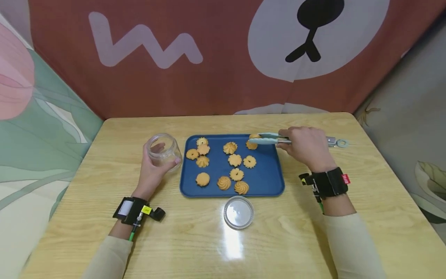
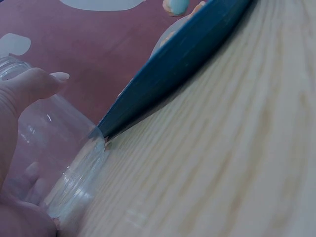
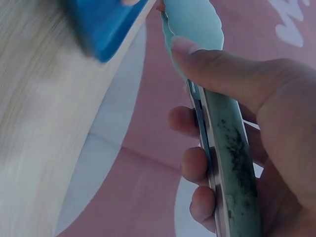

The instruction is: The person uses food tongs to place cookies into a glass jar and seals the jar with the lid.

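In the head view my left hand [image 1: 153, 170] grips a clear, open-topped jar [image 1: 163, 149] on the table, left of the tray. The left wrist view shows the thumb along the side of the jar [image 2: 59, 143] and its base by the tray's edge. My right hand [image 1: 306, 145] holds light teal tongs [image 1: 265, 138], fingers curled round the handles [image 3: 229, 148]. The tips of the tongs are at a cookie [image 1: 251, 145] over the tray's back right part. Several other golden cookies [image 1: 235, 160] lie on the blue tray [image 1: 268, 178].
A round clear lid [image 1: 238, 212] lies on the wooden table [image 1: 188, 236] just in front of the tray. Behind the table's far edge hangs a reddish-brown printed cloth [image 1: 216, 89]. Patterned cloth [image 1: 45, 155] also hangs at the left side.
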The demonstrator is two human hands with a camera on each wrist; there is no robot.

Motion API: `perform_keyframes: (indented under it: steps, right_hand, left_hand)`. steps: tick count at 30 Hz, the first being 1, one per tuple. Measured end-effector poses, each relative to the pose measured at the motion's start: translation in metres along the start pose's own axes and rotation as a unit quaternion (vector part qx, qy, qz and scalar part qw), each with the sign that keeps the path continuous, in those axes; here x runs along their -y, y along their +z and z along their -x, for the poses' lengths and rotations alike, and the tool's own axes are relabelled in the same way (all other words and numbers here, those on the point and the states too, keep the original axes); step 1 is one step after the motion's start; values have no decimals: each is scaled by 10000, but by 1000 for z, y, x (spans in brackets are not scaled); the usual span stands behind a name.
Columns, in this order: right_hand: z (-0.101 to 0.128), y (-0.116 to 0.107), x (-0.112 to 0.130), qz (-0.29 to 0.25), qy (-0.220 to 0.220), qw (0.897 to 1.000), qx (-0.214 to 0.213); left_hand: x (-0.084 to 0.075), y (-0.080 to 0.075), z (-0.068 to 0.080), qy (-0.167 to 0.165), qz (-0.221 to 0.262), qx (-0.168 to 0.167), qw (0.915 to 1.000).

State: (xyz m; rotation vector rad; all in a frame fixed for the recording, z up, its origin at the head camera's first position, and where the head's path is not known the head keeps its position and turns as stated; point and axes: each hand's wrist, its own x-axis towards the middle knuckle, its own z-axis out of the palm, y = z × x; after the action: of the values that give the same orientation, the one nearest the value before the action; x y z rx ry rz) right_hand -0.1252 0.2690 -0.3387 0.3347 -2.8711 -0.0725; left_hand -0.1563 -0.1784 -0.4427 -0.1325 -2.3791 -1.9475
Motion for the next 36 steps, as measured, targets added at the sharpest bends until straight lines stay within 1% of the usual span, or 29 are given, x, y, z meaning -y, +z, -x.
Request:
perform_keyframes:
  steps: [2,6,12,21,29,32,36]
  right_hand:
    - [-5,-2,7,-51,-114,9999,-49]
    - [-14,-9,23,-171,-329,9992,-122]
    - [-29,-25,49,-456,-642,9967,-213]
    - [-47,-39,81,-488,-1078,9912,-601]
    - [-58,-38,108,-475,-1335,9868,-783]
    - [-63,-36,120,-525,-1456,9850,-768]
    - [-70,-35,136,-604,-1510,9843,-681]
  left_hand:
    - [0,1,0,41,31,-25,10000]
    - [-2,5,-1,55,196,58,9998]
    - [-3,11,-6,67,201,142,9997]
    - [-1,15,-8,63,178,134,9997]
    - [-3,13,-10,104,95,64,9999]
    - [-3,13,-9,73,96,30,9999]
    - [-2,13,-8,38,164,35,9999]
